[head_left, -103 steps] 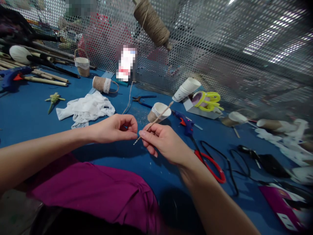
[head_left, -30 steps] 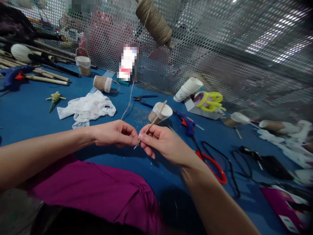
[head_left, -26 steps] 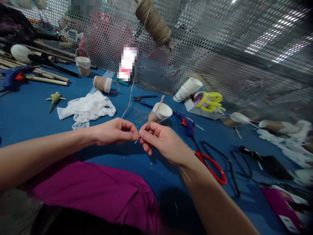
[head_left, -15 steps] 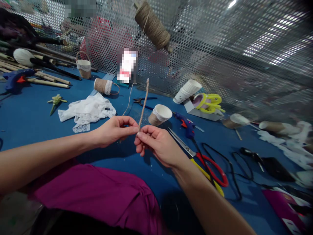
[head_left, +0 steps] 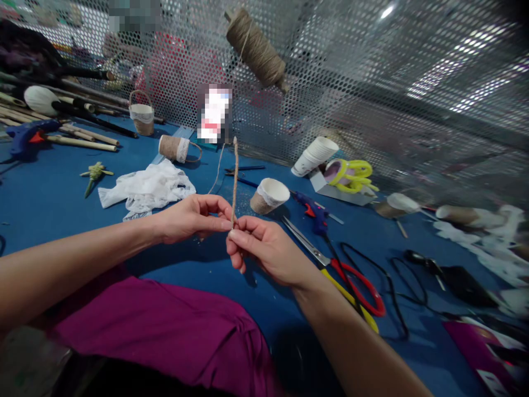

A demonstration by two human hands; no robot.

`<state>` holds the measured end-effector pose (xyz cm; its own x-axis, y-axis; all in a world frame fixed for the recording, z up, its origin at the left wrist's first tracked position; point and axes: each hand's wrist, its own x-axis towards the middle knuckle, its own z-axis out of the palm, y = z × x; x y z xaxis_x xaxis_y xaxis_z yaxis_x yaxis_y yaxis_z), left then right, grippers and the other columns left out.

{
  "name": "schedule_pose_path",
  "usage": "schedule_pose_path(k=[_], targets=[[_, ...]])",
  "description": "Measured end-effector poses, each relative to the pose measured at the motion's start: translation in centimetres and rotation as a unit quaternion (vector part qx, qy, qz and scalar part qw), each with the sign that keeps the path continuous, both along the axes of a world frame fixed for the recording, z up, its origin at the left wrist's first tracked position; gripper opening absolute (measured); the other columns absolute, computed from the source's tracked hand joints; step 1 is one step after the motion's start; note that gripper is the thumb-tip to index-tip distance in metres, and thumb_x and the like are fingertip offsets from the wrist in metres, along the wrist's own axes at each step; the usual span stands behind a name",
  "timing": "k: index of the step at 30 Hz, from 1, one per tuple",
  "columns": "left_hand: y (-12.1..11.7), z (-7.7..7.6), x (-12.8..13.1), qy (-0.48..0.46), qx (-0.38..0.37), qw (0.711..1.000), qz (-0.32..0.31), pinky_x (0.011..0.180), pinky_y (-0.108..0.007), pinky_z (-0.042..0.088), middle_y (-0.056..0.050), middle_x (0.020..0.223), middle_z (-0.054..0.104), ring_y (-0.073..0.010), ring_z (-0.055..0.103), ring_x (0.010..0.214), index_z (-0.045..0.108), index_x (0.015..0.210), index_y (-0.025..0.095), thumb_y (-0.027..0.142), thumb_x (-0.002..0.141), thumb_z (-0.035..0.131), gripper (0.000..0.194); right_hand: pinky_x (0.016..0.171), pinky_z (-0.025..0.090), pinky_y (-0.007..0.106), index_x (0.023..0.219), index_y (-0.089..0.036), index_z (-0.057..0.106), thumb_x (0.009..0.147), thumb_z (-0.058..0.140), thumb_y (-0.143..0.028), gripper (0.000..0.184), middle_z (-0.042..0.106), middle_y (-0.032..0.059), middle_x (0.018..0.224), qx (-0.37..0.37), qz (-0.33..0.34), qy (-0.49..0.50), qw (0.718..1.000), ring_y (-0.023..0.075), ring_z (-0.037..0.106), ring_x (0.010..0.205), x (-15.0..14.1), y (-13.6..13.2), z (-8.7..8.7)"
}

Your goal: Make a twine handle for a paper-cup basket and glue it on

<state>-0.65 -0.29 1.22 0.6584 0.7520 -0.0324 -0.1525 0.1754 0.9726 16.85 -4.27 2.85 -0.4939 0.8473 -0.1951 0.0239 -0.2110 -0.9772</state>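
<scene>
A thin stem wrapped in brown twine [head_left: 235,179] rises nearly upright from between my hands. My left hand [head_left: 202,218] pinches it near its lower end between thumb and forefinger. Just beside that, my right hand [head_left: 262,245] is closed in a pinch on the same lower end, its other fingers curled underneath. A loose strand of twine [head_left: 218,168] trails up behind my left hand. Close beyond my right hand stands a twine-wrapped paper cup [head_left: 270,196] with a lace rim. The stem's lowest part is hidden by my fingers.
White lace [head_left: 149,186] lies to the left, near two small handled baskets [head_left: 142,113]. To the right are red-and-yellow scissors [head_left: 318,255], a blue glue gun [head_left: 312,212] and stacked paper cups [head_left: 314,156]. A twine spool [head_left: 256,48] hangs on the perforated metal screen behind.
The wrapped stem has swung slightly left at its top and stands more upright. Both hands keep their pinch, with my right hand a little lower.
</scene>
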Motion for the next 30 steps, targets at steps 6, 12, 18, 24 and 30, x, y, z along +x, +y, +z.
schedule_pose_path(k=[6,12,18,24,30], targets=[[0.5,0.1,-0.3,0.000,0.017,0.999,-0.036,0.042,-0.019,0.026,0.005,0.055,0.050,-0.0043,0.036,0.044,0.057,0.073,0.013,0.020,0.069,0.066,0.012,0.043,0.044,0.018,0.073,-0.016,0.053,0.078,0.062,-0.030,0.017,0.060,-0.0035,0.063,-0.017,0.015,0.007,1.000,0.0060,0.056,0.048,-0.1,-0.1,0.1],[0.7,-0.1,-0.7,0.011,0.027,0.998,-0.055,0.044,-0.019,0.028,0.004,0.059,0.050,-0.0049,0.037,0.047,0.058,0.072,0.013,0.024,0.070,0.066,0.014,0.044,0.045,0.017,0.073,-0.015,0.052,0.080,0.060,-0.028,0.016,0.060,-0.0037,0.063,-0.022,0.028,0.017,0.999,0.0055,0.057,0.048,-0.1,-0.2,-0.1],[0.5,0.3,-1.0,0.060,0.056,0.996,-0.043,0.046,-0.020,0.028,0.004,0.062,0.049,-0.0061,0.038,0.051,0.055,0.073,0.014,0.031,0.074,0.063,0.019,0.048,0.047,0.020,0.073,-0.016,0.052,0.082,0.053,-0.028,0.015,0.058,-0.0027,0.063,0.041,0.032,-0.083,0.995,0.0073,0.058,0.050,0.2,0.1,1.1],[0.6,-0.2,-0.6,0.067,0.051,0.996,0.027,0.045,-0.019,0.025,0.006,0.058,0.045,-0.0049,0.034,0.047,0.054,0.071,0.014,0.032,0.072,0.063,0.020,0.068,0.050,0.026,0.095,-0.017,0.055,0.088,0.045,-0.035,0.023,0.066,0.0047,0.083,0.191,-0.298,-0.470,0.809,0.0148,0.065,0.075,7.0,4.6,2.9],[1.0,-1.5,-0.1,0.045,0.026,0.996,0.077,0.043,-0.019,0.026,0.007,0.056,0.042,-0.0041,0.035,0.044,0.054,0.072,0.017,0.031,0.073,0.062,0.016,0.082,0.047,0.042,0.108,-0.014,0.056,0.085,0.055,-0.027,0.026,0.058,0.0091,0.111,0.057,-0.344,-0.586,0.731,0.0216,0.057,0.097,14.1,7.7,-0.4]])
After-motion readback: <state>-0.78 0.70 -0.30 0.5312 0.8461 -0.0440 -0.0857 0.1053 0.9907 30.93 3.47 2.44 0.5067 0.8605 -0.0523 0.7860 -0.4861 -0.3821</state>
